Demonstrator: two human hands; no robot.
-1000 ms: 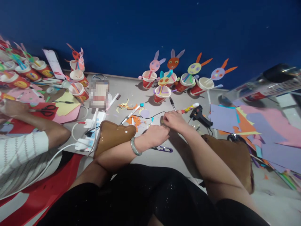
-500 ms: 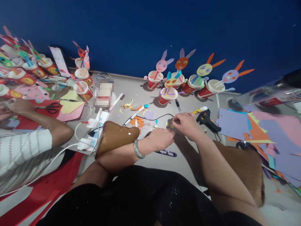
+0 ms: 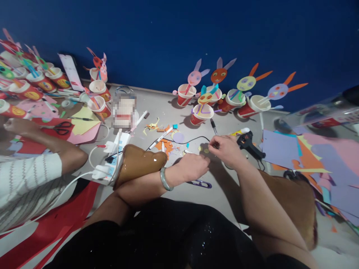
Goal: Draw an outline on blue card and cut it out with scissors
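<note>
My left hand (image 3: pixel 192 170), with a pale bangle at the wrist, is closed over the table; whatever its fingers hold is hidden. Just right of it my right hand (image 3: pixel 226 148) has its fingers bent in a pinch, and I cannot make out anything in them. Small yellow paper circles (image 3: pixel 206 150) lie between and beyond the fingertips. A purple-handled cutter (image 3: pixel 202 184) rests below my left hand. Beside my right hand are a black glue gun (image 3: pixel 249 144), a yellow-and-white pen (image 3: pixel 240 131) and a black pen (image 3: pixel 213 126).
Paper cups with rabbit heads (image 3: pixel 202 114) stand along the blue wall. Coloured paper scraps (image 3: pixel 165 145) lie left of centre. A power strip (image 3: pixel 117 149) and brown cushion (image 3: pixel 143 162) sit left, paper sheets (image 3: pixel 280 149) right. Another person's arm (image 3: pixel 50 140) is far left.
My right hand has shifted very slightly right, and the view has moved a little. My left hand stays closed in nearly the same place.
</note>
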